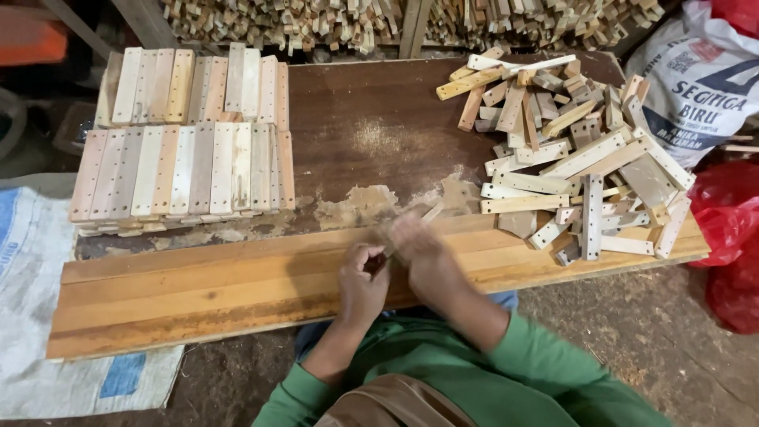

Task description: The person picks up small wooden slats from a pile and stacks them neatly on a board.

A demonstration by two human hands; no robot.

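Note:
My left hand (362, 278) and my right hand (417, 251) meet over the front planks of the worn wooden table (364, 126). Both grip a small wooden slat (431, 212), whose pale end sticks out past my right hand; that hand is motion-blurred. To the right lies a loose heap of drilled wooden slats (569, 150). At the left, neat stacked rows of the same slats (182, 170) lie side by side, with a second row (198, 83) behind them.
Long planks (198, 292) form the table's front edge. A white woven sack (47, 261) lies on the floor at left, a printed sack (696, 79) and red plastic bags (731, 229) at right. Stacks of wood sticks (316, 24) run along the back.

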